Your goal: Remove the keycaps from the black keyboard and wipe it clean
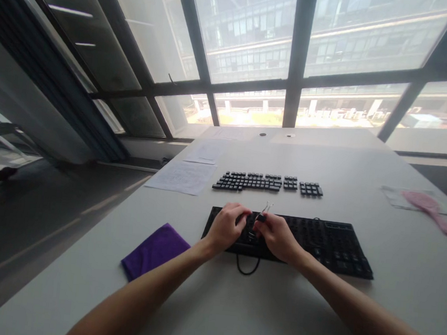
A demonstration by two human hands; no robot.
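A black keyboard point(342, 247) lies in front of me, its cable looping out at the near edge. My left hand point(228, 225) rests over its left part, fingers bent and the thumb apart from them. Just to the right, my right hand point(278, 237) pinches a wire keycap puller point(267, 207); thin metal prongs stick up past the fingers. A small black piece shows at the fingertips, too small to make out for certain. Beyond the keyboard, loose black keycaps point(253, 182) are laid out in rows and groups.
A folded purple cloth point(156, 250) lies left of the keyboard. Printed papers point(185, 177) are at the table's left edge. On the right is a pink object with a handle point(429, 208), over a clear sheet or bag. The white table point(201, 313) reaches to the windows.
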